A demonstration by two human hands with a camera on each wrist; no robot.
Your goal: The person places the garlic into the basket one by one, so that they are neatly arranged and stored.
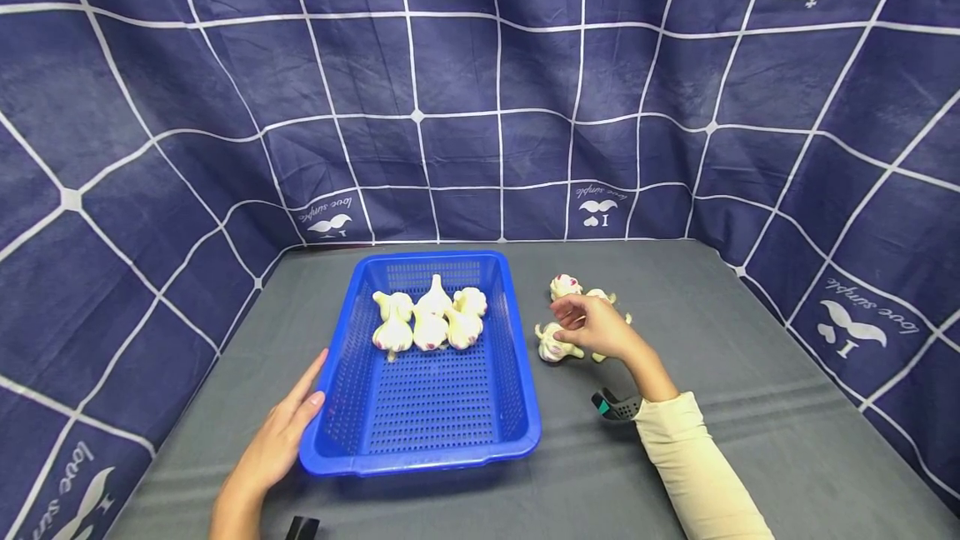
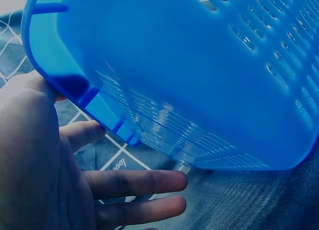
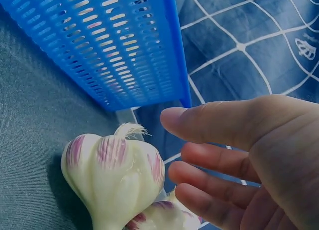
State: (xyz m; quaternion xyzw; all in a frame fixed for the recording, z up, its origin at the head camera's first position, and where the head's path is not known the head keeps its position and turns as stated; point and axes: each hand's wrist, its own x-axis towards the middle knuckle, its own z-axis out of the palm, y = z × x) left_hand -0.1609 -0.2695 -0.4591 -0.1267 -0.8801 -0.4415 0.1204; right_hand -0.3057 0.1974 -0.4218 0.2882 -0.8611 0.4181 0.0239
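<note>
A blue perforated plastic basket [image 1: 530,394] holds several white garlic bulbs [image 1: 431,330] grouped toward its far half. At the basket's left rim is my left hand [image 1: 276,440], thumb against the edge and the other fingers extended along the outside. In the left wrist view these fingers [image 2: 144,184] lie straight beneath the rim. To the right of the basket, my right hand [image 1: 596,327] is over a small group of garlic bulbs, with nothing between thumb and fingers. Nearest to it is a purple-streaked garlic bulb [image 3: 112,165], which sits just beside the fingertips and partly covers another bulb.
Another garlic bulb [image 1: 565,286] lies just beyond the right hand, and more bulbs are partly hidden behind it. Grey cloth [image 1: 750,340] covers the table. A blue curtain with white grid lines [image 1: 465,148] hangs around the back and sides.
</note>
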